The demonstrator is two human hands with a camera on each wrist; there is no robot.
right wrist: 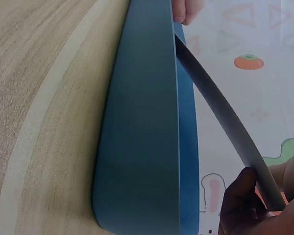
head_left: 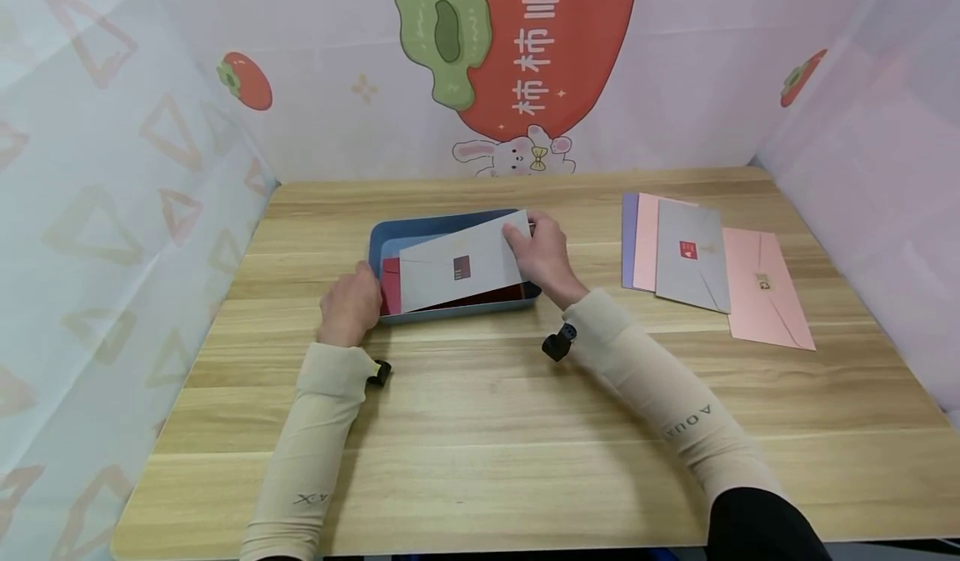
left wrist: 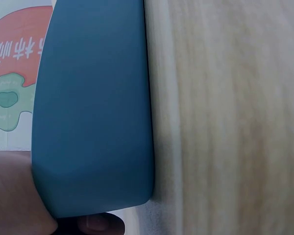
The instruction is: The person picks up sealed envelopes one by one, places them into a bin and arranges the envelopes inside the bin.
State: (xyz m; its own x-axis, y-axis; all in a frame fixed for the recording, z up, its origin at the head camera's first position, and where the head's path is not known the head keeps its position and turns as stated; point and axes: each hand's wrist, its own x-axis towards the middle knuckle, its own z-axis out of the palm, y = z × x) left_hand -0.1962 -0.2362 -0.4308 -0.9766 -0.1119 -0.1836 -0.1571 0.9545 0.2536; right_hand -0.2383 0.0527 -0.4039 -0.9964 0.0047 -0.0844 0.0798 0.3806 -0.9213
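A grey envelope (head_left: 480, 254) with a dark square seal slants over a shallow blue tray (head_left: 442, 315). My right hand (head_left: 546, 254) pinches its right end between thumb and fingers. In the right wrist view the envelope (right wrist: 220, 105) rises out of the tray (right wrist: 142, 122) and bends slightly. Its left end reaches down inside. Beneath it a red envelope (head_left: 391, 284) lies in the tray, mostly hidden. My left hand (head_left: 350, 304) grips the tray's left end; in the left wrist view the fingers (left wrist: 100, 223) curl round the corner of the tray (left wrist: 93, 107).
On the right of the wooden table (head_left: 465, 428) several envelopes overlap: a purple one (head_left: 628, 244), a pink one (head_left: 646, 248), a grey one (head_left: 690, 265) with a red seal and another pink one (head_left: 768, 294). Printed cloth walls (head_left: 322, 111) stand behind and at both sides.
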